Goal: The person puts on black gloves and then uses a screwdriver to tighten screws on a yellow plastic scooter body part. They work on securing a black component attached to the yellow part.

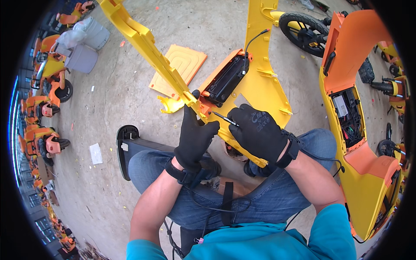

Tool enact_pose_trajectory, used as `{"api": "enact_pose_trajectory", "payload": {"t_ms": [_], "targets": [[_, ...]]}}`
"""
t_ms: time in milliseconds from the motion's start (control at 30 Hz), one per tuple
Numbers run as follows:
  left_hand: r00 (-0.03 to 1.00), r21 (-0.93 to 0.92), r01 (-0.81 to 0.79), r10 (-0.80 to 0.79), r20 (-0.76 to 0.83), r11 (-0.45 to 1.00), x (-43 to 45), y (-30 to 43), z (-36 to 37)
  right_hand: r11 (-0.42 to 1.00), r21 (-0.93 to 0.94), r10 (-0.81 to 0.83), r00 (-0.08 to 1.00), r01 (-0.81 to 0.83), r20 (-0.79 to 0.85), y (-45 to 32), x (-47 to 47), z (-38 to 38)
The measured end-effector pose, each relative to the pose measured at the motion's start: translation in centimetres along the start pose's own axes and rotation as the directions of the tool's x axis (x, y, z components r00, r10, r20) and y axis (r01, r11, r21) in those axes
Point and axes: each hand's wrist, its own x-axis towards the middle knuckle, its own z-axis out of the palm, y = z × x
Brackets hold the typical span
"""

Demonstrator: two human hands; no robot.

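A long yellow plastic scooter body panel (pixel 154 55) slants down between my knees, and my left hand (pixel 195 135), in a black glove, grips its edge. My right hand (pixel 256 126), gloved too, is closed around a thin screwdriver (pixel 225 119), its tip close to a dark screw in an orange plastic part (pixel 205 109). Beyond it, a black battery-like tray (pixel 227 79) sits in an orange frame on a wide yellow panel (pixel 276 94). A black cable (pixel 249 42) with a red-tipped connector rises from the tray.
An orange cover plate (pixel 178 70) and a small yellow bracket (pixel 170 104) lie on the concrete floor. To the right stands a yellow and orange scooter body (pixel 364 172) with exposed wiring. A black wheel (pixel 305 34) is at upper right, a grey bin (pixel 82 58) at upper left.
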Motion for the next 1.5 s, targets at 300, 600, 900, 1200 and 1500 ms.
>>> {"api": "enact_pose_trajectory", "payload": {"t_ms": [300,600,900,1200,1500], "targets": [[1.0,-0.017,-0.004,0.004,0.016,1.0,-0.1,0.4,0.3,0.997,-0.076,-0.011,0.999,0.014,0.043,0.0,-0.1,0.5],[1.0,-0.015,-0.014,0.014,0.017,1.0,-0.1,0.1,0.2,0.995,-0.092,-0.036,0.999,0.036,-0.005,0.1,-0.2,1.0],[0.999,-0.001,-0.048,0.048,0.016,0.999,0.0,0.0,0.3,0.966,-0.258,0.021,0.999,-0.013,0.029,-0.8,0.0,1.3],[0.997,-0.01,-0.072,0.073,0.019,0.997,0.1,-0.2,0.3,0.965,-0.261,0.006,1.0,0.001,0.027,-1.3,0.1,1.5],[0.999,0.001,-0.035,0.035,0.028,0.999,0.0,-0.2,0.4,0.999,-0.044,-0.035,0.997,0.032,-0.065,-0.5,0.0,1.8]]}}
